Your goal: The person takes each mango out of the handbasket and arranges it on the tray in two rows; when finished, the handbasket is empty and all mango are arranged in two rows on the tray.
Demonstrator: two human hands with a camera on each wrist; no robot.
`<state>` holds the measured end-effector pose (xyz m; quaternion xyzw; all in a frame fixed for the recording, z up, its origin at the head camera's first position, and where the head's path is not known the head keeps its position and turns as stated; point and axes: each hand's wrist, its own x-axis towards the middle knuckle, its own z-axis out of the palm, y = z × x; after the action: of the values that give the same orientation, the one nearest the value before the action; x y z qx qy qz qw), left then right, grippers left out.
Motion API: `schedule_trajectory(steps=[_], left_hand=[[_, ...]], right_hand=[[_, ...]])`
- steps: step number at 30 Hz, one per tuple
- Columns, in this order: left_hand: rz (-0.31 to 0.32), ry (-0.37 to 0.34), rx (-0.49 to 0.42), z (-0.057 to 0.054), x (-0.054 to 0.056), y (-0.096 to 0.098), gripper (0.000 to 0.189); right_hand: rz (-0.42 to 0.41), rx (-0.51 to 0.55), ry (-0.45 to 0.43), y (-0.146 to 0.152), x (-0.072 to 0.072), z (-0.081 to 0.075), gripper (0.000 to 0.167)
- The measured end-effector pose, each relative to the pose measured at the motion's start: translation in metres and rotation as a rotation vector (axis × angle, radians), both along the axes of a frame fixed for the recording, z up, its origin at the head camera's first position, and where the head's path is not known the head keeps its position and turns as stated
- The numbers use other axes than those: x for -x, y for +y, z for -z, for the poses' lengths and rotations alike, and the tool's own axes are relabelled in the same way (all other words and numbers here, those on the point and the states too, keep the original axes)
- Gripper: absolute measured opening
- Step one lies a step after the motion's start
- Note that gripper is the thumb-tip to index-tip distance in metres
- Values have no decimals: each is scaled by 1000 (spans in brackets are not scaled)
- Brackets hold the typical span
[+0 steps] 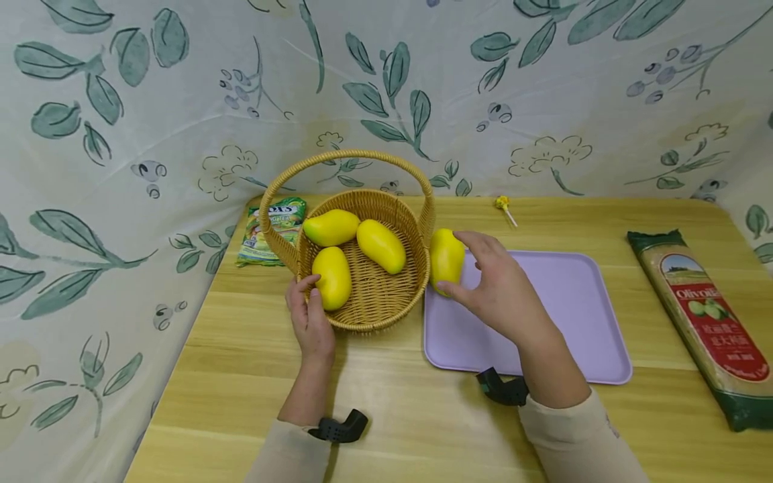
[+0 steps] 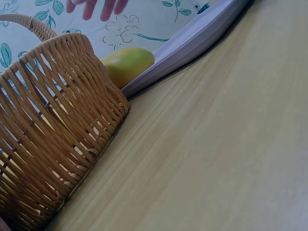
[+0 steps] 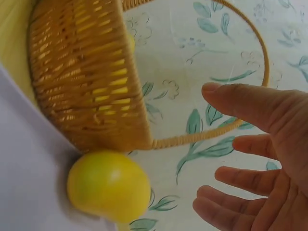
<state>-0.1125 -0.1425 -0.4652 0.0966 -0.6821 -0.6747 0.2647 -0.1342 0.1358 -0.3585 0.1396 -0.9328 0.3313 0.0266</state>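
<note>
A round wicker basket [image 1: 374,320] with a tall arched handle holds three yellow mangoes: one at its back left [image 1: 332,228], one at the right [image 1: 381,247] and one at the front left [image 1: 333,278]. My left hand [image 1: 313,329] grips the basket's front-left rim, fingertips beside the front-left mango. Another mango [image 3: 108,186] lies at the left end of a lilac tray [image 1: 543,315], against the basket's outer side. My right hand [image 1: 498,285] hovers over this mango with thumb and fingers spread; the right wrist view shows them apart from it.
Behind the basket's left side lies a green candy bag [image 1: 274,231]. A yellow lollipop [image 1: 502,203] lies near the table's back edge. At the far right is a long pasta pack [image 1: 706,322]. Patterned cloth [image 1: 386,80] hangs behind the table.
</note>
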Motion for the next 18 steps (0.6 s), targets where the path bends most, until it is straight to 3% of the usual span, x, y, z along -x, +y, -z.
schedule_trajectory(steps=[5,11,15,18], left_hand=[[6,-5,-3,1,-1,-2,27],[5,-4,-7,1,-1,-2,27],[6,-3,-8,1,0,-2,27],[8,-4,-4,0,0,-1,27]], right_hand=[[-80,-3,52,-15,-14,-5,79],[-217,27,142,-47,-24,4,76],[-267,27,196,-74,-25,11,75],[-259,28,217,-89,-19,13,76]])
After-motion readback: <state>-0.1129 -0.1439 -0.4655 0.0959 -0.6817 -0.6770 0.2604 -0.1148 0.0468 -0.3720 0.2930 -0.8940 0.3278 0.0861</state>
